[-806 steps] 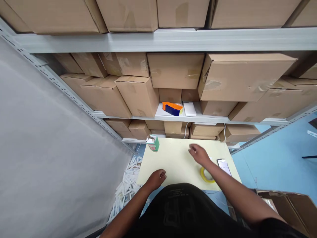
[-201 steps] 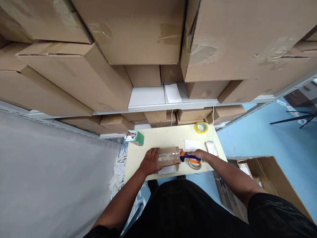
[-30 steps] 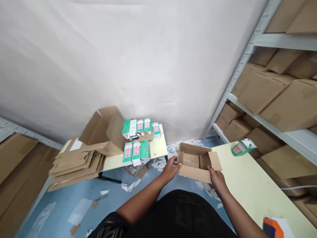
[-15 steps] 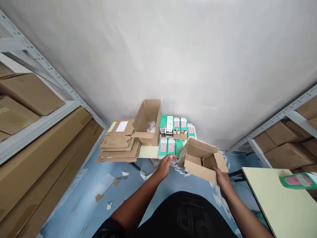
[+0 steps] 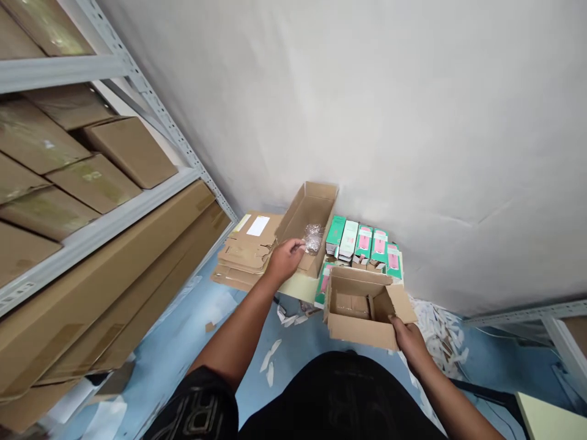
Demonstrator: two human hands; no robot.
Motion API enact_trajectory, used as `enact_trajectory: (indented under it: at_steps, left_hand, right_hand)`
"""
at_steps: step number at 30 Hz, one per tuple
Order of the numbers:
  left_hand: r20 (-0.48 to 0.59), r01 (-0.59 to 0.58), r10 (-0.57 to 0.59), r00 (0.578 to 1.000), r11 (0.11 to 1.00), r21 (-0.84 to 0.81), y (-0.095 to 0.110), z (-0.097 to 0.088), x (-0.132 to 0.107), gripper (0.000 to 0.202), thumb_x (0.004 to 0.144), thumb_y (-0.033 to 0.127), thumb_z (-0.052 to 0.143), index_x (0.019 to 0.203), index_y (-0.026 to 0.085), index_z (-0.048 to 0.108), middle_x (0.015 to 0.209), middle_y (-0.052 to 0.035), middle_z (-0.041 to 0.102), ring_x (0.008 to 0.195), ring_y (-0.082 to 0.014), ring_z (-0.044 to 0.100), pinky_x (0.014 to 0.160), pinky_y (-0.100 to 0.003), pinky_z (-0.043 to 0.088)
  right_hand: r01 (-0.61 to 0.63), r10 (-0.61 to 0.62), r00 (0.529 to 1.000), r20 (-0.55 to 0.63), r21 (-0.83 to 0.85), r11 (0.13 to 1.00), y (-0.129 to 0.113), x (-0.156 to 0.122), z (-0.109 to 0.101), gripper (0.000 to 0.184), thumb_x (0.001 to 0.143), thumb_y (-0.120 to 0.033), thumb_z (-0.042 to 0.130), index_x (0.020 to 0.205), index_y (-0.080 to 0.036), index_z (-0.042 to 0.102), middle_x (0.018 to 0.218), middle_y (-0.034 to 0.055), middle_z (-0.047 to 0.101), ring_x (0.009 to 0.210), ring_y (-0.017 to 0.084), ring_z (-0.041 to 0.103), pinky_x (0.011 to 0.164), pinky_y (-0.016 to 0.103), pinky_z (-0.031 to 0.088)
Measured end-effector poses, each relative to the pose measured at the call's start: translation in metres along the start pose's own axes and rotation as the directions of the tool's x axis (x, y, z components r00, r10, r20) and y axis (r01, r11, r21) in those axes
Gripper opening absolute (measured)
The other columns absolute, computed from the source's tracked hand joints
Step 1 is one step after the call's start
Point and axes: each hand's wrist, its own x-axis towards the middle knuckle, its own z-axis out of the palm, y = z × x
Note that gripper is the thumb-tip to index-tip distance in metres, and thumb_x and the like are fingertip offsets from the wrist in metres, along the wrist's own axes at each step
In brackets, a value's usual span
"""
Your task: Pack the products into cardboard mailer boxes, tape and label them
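Mid-frame on the counter (image 5: 293, 288), one long open carton (image 5: 302, 211) lies under my left fingers (image 5: 297, 245), which are curled nearly together. One smaller open carton (image 5: 360, 330), lower right of centre, has its right end gripped in my right fingers (image 5: 402, 332). Behind it I count five green boxes (image 5: 336, 233) in a row, a sixth partly hidden. One bundle of clear wrap (image 5: 315, 236) is just beside my left fingers; I can't tell whether they touch.
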Motion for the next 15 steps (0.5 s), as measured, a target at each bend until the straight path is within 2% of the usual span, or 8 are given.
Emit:
enact_trajectory:
  at_steps: [2, 4, 5, 6, 7, 9, 11, 15]
  left_hand:
    - [0.071, 0.041, -0.050, 0.996, 0.991, 0.127, -0.002, -0.001, 0.035, 0.032, 0.095, 0.038, 0.055, 0.116, 0.020, 0.071, 0.114, -0.0068, 0.076, 0.104, -0.0205, 0.070, 0.091, -0.030, 0.053]
    - [0.236, 0.064, -0.143, 0.961, 0.947, 0.315, -0.008, 0.003, 0.068, 0.038, 0.096, 0.037, 0.054, 0.128, 0.020, 0.067, 0.126, -0.0091, 0.073, 0.112, -0.0220, 0.069, 0.094, -0.030, 0.053]
    - [0.335, 0.056, -0.219, 0.916, 0.899, 0.434, -0.012, 0.008, 0.083, 0.042, 0.096, 0.037, 0.055, 0.133, 0.020, 0.064, 0.130, -0.0103, 0.071, 0.115, -0.0236, 0.068, 0.095, -0.030, 0.053]
    - [0.426, 0.033, -0.298, 0.854, 0.848, 0.528, -0.017, 0.013, 0.098, 0.046, 0.095, 0.039, 0.058, 0.136, 0.021, 0.063, 0.134, -0.0112, 0.070, 0.117, -0.0254, 0.067, 0.095, -0.031, 0.053]
    - [0.478, 0.015, -0.353, 0.804, 0.816, 0.578, -0.022, 0.019, 0.111, 0.050, 0.090, 0.041, 0.065, 0.136, 0.021, 0.064, 0.134, -0.0123, 0.070, 0.117, -0.0279, 0.068, 0.095, -0.033, 0.054]
    - [0.540, -0.016, -0.424, 0.727, 0.776, 0.630, -0.034, 0.035, 0.136, 0.059, 0.078, 0.039, 0.079, 0.133, 0.021, 0.068, 0.132, -0.0141, 0.071, 0.116, -0.0323, 0.069, 0.096, -0.036, 0.055]
    - [0.564, -0.041, -0.465, 0.682, 0.746, 0.665, -0.048, 0.055, 0.159, 0.064, 0.067, 0.030, 0.088, 0.128, 0.019, 0.071, 0.130, -0.0172, 0.071, 0.118, -0.0367, 0.068, 0.099, -0.041, 0.054]
    - [0.588, -0.121, -0.495, 0.640, 0.691, 0.712, -0.080, 0.100, 0.198, 0.082, 0.057, 0.014, 0.091, 0.135, 0.016, 0.067, 0.147, -0.0249, 0.057, 0.130, -0.0481, 0.057, 0.106, -0.057, 0.049]
  right_hand:
    - [0.033, -0.031, 0.998, 0.058, -0.033, 0.999, -0.006, 0.017, 0.006, 0.054, 0.079, -0.056, 0.057, 0.097, -0.010, 0.080, 0.093, 0.0162, 0.080, 0.103, 0.037, 0.073, 0.080, 0.035, 0.056]
    - [0.045, -0.037, 0.993, 0.116, -0.068, 0.997, -0.011, 0.029, 0.013, 0.055, 0.080, -0.057, 0.056, 0.097, -0.010, 0.080, 0.093, 0.0161, 0.080, 0.101, 0.036, 0.074, 0.081, 0.035, 0.056]
    - [0.048, -0.035, 0.990, 0.139, -0.088, 0.995, -0.014, 0.032, 0.016, 0.056, 0.080, -0.057, 0.055, 0.097, -0.010, 0.080, 0.093, 0.0162, 0.080, 0.100, 0.036, 0.074, 0.081, 0.036, 0.055]
    - [0.052, -0.035, 0.988, 0.152, -0.108, 0.993, -0.017, 0.035, 0.019, 0.057, 0.081, -0.058, 0.055, 0.097, -0.009, 0.080, 0.094, 0.0164, 0.080, 0.099, 0.036, 0.074, 0.082, 0.036, 0.055]
    - [0.059, -0.039, 0.986, 0.160, -0.124, 0.991, -0.019, 0.036, 0.022, 0.057, 0.082, -0.058, 0.054, 0.097, -0.009, 0.079, 0.095, 0.0167, 0.080, 0.099, 0.036, 0.074, 0.083, 0.036, 0.055]
    - [0.070, -0.048, 0.988, 0.149, -0.144, 0.987, -0.024, 0.035, 0.030, 0.058, 0.083, -0.059, 0.052, 0.097, -0.009, 0.079, 0.100, 0.0172, 0.080, 0.102, 0.036, 0.073, 0.085, 0.036, 0.054]
    - [0.058, -0.041, 0.993, 0.115, -0.148, 0.987, -0.030, 0.031, 0.039, 0.059, 0.083, -0.060, 0.052, 0.099, -0.010, 0.079, 0.103, 0.0169, 0.080, 0.105, 0.036, 0.072, 0.087, 0.037, 0.054]
    - [-0.023, 0.025, 1.000, 0.019, -0.123, 0.992, -0.040, 0.016, 0.063, 0.060, 0.081, -0.063, 0.053, 0.097, -0.012, 0.080, 0.100, 0.0160, 0.080, 0.106, 0.037, 0.072, 0.087, 0.037, 0.054]
